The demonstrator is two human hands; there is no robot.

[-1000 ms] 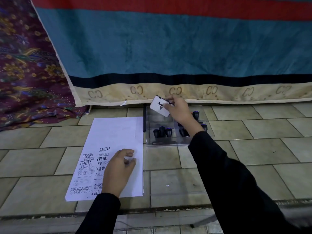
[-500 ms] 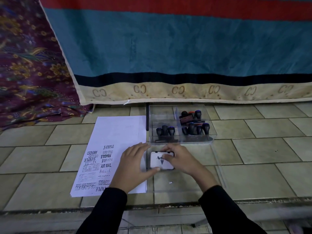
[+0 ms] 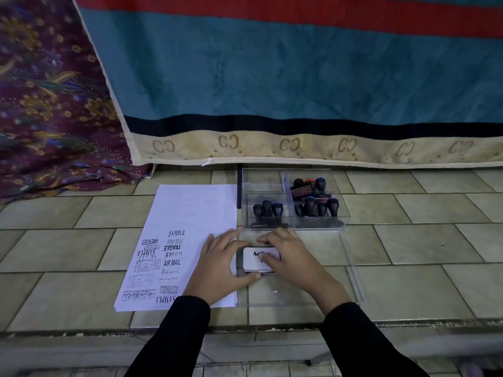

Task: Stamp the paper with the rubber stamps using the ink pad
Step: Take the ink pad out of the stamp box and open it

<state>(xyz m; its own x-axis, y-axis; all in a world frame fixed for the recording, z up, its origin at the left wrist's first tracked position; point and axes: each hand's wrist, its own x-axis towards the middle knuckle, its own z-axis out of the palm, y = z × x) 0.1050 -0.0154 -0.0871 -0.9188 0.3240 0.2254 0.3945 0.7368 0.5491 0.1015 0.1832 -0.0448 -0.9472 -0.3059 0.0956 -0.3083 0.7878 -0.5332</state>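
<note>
- Left hand [image 3: 217, 270]: grasping. The fingers reach along the far-left side of the rectangular, white-lidded, black-based ink pad [image 3: 251, 262], and the thumb curls against its near edge. The palm lies over the right margin of the paper.
- Right hand [image 3: 294, 262]: grasping the same ink pad from the other side. The fingers curl over its far edge and the thumb presses on the white lid, covering part of the printed label.
- Ink pad: held between both hands and resting flat. Whether the lid is parted from the base cannot be told.
- Flat clear plastic panel [image 3: 326, 281]: lies under the grip and extends to its right and towards the person.
- White paper sheet stack [image 3: 190, 210]: just left of the grip. Black stamp impressions (SAMPLE, FRAGILE, AIR MAIL, EXPRESS) fill its near half.
- Clear plastic compartment box [image 3: 261, 183]: just beyond the grip.
- Three black-handled rubber stamps [image 3: 266, 209]: stand in the box compartment directly beyond the fingers.
- Larger cluster of dark-handled stamps [image 3: 317, 204]: stands in the compartments beyond and right of the grip.
- Beige tiled surface [image 3: 408, 240]: carries all of the above.
- Blue, red and cream hanging cloth [image 3: 272, 77]: well beyond the grip.
- Maroon floral fabric [image 3: 54, 104]: far beyond and left of the grip.
- Black sleeves [image 3: 174, 336]: cover both forearms.
</note>
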